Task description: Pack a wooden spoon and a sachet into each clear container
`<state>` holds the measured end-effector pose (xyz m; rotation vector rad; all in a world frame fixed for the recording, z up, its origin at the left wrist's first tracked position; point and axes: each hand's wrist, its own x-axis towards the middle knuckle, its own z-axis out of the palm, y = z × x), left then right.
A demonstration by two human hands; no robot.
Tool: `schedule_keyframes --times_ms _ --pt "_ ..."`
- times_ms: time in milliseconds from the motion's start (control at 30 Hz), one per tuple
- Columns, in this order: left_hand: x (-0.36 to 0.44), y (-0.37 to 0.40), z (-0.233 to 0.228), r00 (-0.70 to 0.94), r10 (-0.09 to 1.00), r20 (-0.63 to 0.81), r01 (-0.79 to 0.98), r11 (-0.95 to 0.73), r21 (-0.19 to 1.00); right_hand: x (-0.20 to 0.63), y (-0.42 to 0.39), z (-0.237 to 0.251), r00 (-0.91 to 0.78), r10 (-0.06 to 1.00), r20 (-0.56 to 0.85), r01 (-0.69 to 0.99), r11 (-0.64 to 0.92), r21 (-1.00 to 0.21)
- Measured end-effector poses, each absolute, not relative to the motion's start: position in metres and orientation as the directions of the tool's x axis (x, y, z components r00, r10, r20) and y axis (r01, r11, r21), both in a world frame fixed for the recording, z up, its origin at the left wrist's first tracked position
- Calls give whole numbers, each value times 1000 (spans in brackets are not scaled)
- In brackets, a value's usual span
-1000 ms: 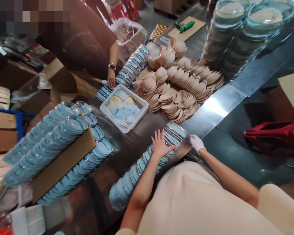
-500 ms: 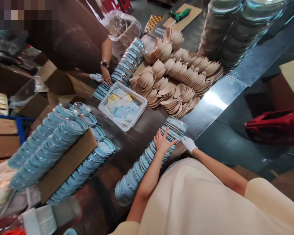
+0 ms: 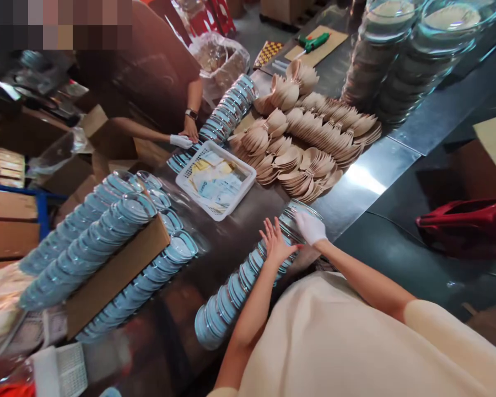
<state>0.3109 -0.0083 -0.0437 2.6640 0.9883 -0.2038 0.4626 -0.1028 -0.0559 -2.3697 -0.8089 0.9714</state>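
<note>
A slanting row of nested clear tubs (image 3: 221, 309) with pale blue insides runs along the table in front of me. My left hand (image 3: 278, 243) is bare, with its fingers spread over the upper part of this row. In a white glove, my right hand (image 3: 311, 227) lies over the row's far end, its fingers stretched across the rims. Its fingertips are partly hard to make out. Just beyond the far end are bundles of wooden spoons (image 3: 310, 173).
A white basket (image 3: 218, 212) of packets stands mid-table. More tub stacks (image 3: 107, 237) line a cardboard strip (image 3: 119, 275) at left. Across the table, a co-worker's hands (image 3: 188, 135) touch another row. Tall tub stacks (image 3: 421, 71) and a green glue gun (image 3: 314, 42) are farther back.
My gloved right hand has moved from the row's right side up over its far end. My left hand's fingers have lifted and spread. The co-worker's gloved hand has come into fuller view.
</note>
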Motion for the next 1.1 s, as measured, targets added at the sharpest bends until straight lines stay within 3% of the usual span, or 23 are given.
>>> schedule_keyframes --times_ms 100,167,433,667,900,1100 --pt "282 -4 -39 743 618 -258 662 -734 148 436 -152 -80 592 539 -599 -33 -727 -686" --pt "267 -3 -39 736 599 -315 659 -740 132 416 -167 -100 520 523 -675 -204 -692 -693" --pt "268 -7 -43 716 626 -309 682 -721 119 392 -148 -148 375 589 -716 -380 -607 -698" --pt "269 -6 -45 700 663 -265 712 -675 194 391 -145 -139 411 566 -714 -331 -637 -696" --pt "273 -7 -48 685 685 -249 729 -649 217 390 -155 -93 599 520 -609 -64 -727 -684" --pt "280 -7 -45 704 628 -330 705 -675 219 404 -39 -46 601 628 -494 102 -674 -732"
